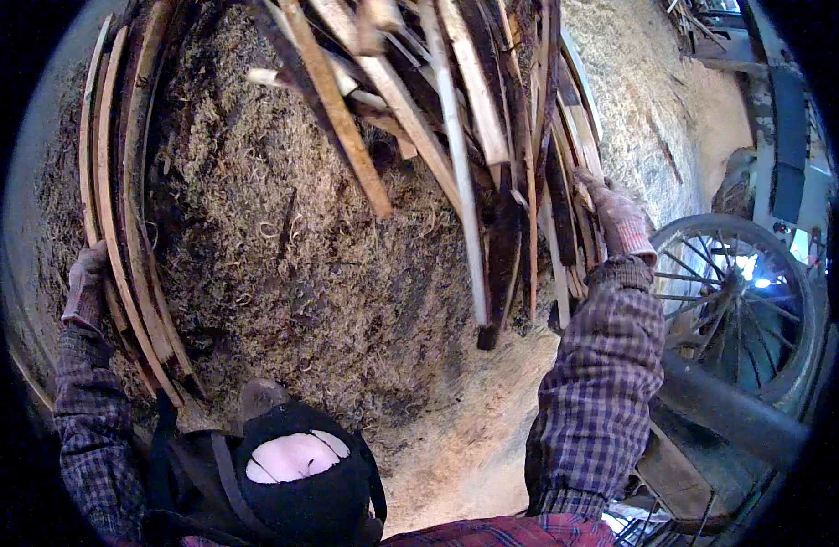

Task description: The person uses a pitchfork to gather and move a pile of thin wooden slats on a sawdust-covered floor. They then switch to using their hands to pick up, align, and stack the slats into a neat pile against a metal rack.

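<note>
My left hand (87, 278), in a pale knitted glove, is closed on the outer edge of some long wooden strips (123, 242) at the left. These strips run lengthwise from far to near, some with dark bark edges. At the right, my right hand (616, 214), also gloved, grips the side of a loose bundle of wooden strips (465, 100). Its fingertips are partly hidden against the wood. Strips in that bundle point many ways, and their near ends hang unevenly over the ground.
Sawdust and shavings (292, 264) cover the ground between the two lots of wood. A large spoked wheel (734, 305) stands close to my right forearm, with a thick dark bar (734, 410) below it. Machine framing (789, 137) rises at the far right.
</note>
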`<state>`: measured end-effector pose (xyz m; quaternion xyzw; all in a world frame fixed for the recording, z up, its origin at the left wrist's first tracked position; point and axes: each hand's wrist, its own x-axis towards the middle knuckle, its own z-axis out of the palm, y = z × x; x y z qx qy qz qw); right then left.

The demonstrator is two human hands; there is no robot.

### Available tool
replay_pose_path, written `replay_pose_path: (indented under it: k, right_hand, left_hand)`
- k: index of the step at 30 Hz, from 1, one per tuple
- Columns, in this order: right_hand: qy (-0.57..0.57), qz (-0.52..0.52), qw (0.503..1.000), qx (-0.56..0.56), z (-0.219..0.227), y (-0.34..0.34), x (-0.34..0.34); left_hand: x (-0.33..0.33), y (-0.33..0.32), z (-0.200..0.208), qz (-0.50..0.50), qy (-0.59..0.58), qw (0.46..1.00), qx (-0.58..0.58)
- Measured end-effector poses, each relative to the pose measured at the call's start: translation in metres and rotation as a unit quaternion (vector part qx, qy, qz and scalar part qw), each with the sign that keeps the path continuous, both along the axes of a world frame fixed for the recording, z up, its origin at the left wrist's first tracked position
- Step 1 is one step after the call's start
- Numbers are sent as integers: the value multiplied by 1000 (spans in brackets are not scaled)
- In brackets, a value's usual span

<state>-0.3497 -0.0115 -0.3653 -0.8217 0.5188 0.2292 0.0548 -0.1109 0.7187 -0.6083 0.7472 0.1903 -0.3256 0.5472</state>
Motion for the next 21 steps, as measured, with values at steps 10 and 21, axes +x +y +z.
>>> replay_pose_path:
  k: [10, 21]
  right_hand:
    - [-58, 17, 998, -14, -30, -1, -19]
    - [-24, 123, 992, -22, 0, 71, 6]
  left_hand:
    - [-28, -58, 60, 59, 42, 997, 21]
    - [-36, -121, 112, 35, 4, 987, 154]
